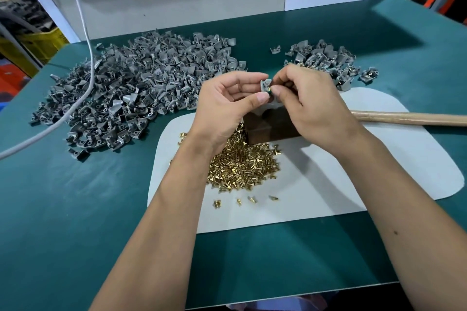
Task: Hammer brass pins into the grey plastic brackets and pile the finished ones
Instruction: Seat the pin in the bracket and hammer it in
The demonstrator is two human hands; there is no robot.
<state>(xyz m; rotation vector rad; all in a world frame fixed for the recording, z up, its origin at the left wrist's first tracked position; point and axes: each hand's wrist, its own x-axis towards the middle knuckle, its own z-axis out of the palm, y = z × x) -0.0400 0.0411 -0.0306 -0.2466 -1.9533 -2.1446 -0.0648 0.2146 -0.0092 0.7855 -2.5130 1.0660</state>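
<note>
— Where is the bracket being worked on?

— Up in the air, above the dark block (pixel 271 126). The left hand (pixel 227 103) pinches a grey bracket (pixel 264 84) between thumb and forefinger, its fingers (pixel 261 97) clamped on the piece.

— And the other hand?

— The right hand (pixel 307 103) has its fingers (pixel 278 90) curled tight on a brass pin (pixel 269 89), held right against the bracket. How far the pin sits in, I cannot tell; the fingertips hide most of it.

— Where is the rest of the stock?

— A big heap of grey brackets (pixel 131 91) spreads over the green surface (pixel 75 209) to the left, with a white cable (pixel 83 33) trailing across it. A smaller pile of brackets (pixel 326 60) lies at the far right, behind the right hand, some showing brass. Loose brass pins (pixel 242 164) are heaped on the white mat (pixel 328 171), just in front of the block, partly under the left wrist, with a few strays nearer the person.

— The hammer?

— Only a wooden handle (pixel 409 118) shows, lying on the mat to the right, apart from both hands.
</note>
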